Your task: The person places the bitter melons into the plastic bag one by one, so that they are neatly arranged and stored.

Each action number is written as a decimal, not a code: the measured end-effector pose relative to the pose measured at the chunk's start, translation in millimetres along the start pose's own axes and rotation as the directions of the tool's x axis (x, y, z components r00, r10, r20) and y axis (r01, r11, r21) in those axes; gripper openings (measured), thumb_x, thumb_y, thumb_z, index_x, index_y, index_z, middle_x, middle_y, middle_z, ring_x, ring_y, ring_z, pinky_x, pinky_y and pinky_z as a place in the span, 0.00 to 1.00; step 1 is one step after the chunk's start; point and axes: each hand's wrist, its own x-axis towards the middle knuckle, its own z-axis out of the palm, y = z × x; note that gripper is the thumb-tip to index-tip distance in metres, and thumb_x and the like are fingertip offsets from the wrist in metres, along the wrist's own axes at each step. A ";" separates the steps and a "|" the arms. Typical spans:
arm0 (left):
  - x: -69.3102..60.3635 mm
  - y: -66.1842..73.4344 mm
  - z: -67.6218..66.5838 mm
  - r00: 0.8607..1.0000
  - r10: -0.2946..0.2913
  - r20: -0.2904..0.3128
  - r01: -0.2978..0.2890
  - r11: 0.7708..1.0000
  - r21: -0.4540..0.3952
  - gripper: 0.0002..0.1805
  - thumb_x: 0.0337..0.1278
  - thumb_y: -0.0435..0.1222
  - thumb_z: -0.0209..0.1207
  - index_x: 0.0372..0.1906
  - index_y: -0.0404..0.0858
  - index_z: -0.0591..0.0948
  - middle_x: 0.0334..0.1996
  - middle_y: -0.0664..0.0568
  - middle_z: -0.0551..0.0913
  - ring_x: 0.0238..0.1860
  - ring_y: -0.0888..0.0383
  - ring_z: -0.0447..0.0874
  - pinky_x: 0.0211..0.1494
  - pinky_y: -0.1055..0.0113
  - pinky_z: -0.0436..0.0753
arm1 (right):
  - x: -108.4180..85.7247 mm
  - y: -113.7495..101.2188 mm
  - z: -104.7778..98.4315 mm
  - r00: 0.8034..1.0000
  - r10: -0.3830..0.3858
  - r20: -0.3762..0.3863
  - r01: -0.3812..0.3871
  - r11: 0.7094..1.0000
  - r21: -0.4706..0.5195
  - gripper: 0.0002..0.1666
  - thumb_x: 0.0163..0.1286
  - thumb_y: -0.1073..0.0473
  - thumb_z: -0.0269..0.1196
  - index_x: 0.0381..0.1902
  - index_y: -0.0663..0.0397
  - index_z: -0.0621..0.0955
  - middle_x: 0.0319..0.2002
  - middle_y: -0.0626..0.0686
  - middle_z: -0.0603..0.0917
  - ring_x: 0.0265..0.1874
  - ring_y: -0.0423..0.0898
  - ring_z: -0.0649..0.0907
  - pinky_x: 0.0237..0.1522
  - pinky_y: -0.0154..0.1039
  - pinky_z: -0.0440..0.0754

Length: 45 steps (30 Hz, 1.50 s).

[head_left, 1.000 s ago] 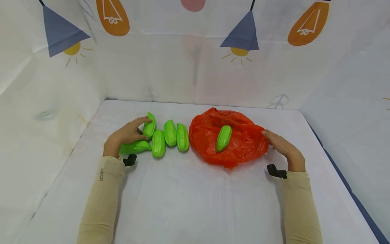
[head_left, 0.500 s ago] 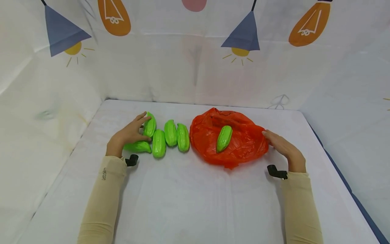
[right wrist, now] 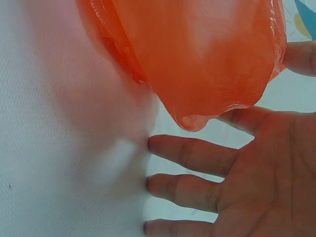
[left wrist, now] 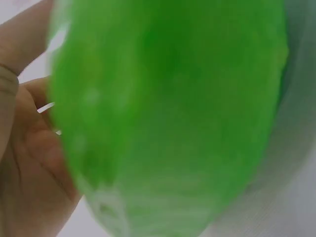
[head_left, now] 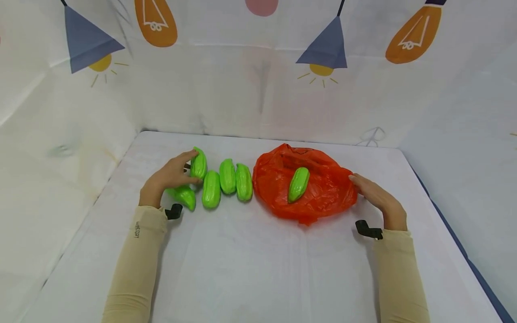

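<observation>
My left hand [head_left: 171, 172] is bent round a glossy green gourd [head_left: 199, 165], fingers at its far end and thumb at its near end. A curved green gourd [head_left: 183, 196] lies by that wrist. A green shape [left wrist: 168, 118], too close and blurred to match to one gourd, covers most of the left wrist view and hides part of the hand. My right hand [head_left: 375, 194] pinches the right edge of a red plastic bag [head_left: 323, 197] between thumb and index finger. In the right wrist view its other fingers [right wrist: 192, 153] are straight. One gourd [head_left: 299, 185] lies on the bag.
Three more green gourds [head_left: 212, 189] lie side by side between the left hand and the bag. White cloth covers the table [head_left: 258, 264]. A printed cloth wall [head_left: 226, 98] stands behind it, with more cloth at both sides.
My left fingers have drawn in round the far left gourd. The curved gourd beside the wrist has turned, its tip now pointing nearer. My right hand and the bag have stayed in place.
</observation>
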 end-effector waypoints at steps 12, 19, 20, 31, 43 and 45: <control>-5.0 10.3 -8.5 0.994 0.054 -0.093 -0.057 0.998 -0.026 0.51 0.55 0.44 0.68 0.77 0.35 0.52 0.77 0.37 0.51 0.67 0.34 0.67 0.64 0.41 0.73 | 1.2 1.4 1.6 1.000 -0.019 -0.005 0.019 1.000 0.011 0.53 0.71 0.24 0.34 0.79 0.55 0.46 0.74 0.69 0.55 0.66 0.70 0.62 0.63 0.74 0.59; -7.4 24.3 -7.8 0.985 0.086 -0.148 -0.080 0.996 0.044 0.52 0.54 0.49 0.69 0.77 0.37 0.54 0.77 0.40 0.54 0.74 0.39 0.56 0.73 0.40 0.60 | 1.7 -0.5 2.4 0.999 -0.033 0.003 0.033 0.999 0.020 0.52 0.72 0.25 0.34 0.79 0.56 0.47 0.74 0.69 0.56 0.67 0.71 0.62 0.64 0.74 0.58; -7.6 27.2 -7.8 0.984 0.089 -0.153 -0.082 0.995 0.053 0.52 0.54 0.49 0.69 0.77 0.37 0.54 0.77 0.41 0.54 0.75 0.39 0.55 0.73 0.40 0.59 | 1.9 -0.8 2.4 0.999 -0.035 0.005 0.035 0.999 0.022 0.52 0.72 0.25 0.35 0.79 0.56 0.47 0.74 0.69 0.55 0.67 0.71 0.62 0.64 0.74 0.57; 7.2 75.6 -3.3 0.969 0.195 -0.150 -0.181 0.978 0.105 0.51 0.52 0.50 0.70 0.77 0.40 0.57 0.77 0.45 0.55 0.76 0.42 0.54 0.73 0.41 0.60 | 5.3 2.7 2.3 0.999 -0.052 0.011 0.051 0.998 0.030 0.51 0.73 0.26 0.33 0.79 0.56 0.45 0.75 0.70 0.53 0.69 0.72 0.60 0.63 0.73 0.61; 40.4 146.2 4.9 0.911 0.398 -0.107 -0.371 0.906 0.206 0.50 0.50 0.52 0.69 0.75 0.38 0.60 0.75 0.46 0.60 0.75 0.47 0.58 0.76 0.47 0.59 | 3.4 3.2 2.7 1.000 -0.027 -0.009 0.027 0.999 0.027 0.53 0.71 0.25 0.35 0.79 0.56 0.47 0.73 0.69 0.56 0.66 0.70 0.62 0.64 0.73 0.59; 44.6 157.8 6.3 0.907 0.411 -0.090 -0.385 0.897 0.216 0.50 0.51 0.53 0.68 0.75 0.39 0.60 0.75 0.46 0.60 0.75 0.48 0.58 0.76 0.46 0.57 | 3.3 2.5 2.5 1.000 -0.023 -0.011 0.023 0.999 0.027 0.53 0.71 0.24 0.35 0.79 0.56 0.47 0.73 0.69 0.56 0.66 0.70 0.62 0.64 0.73 0.59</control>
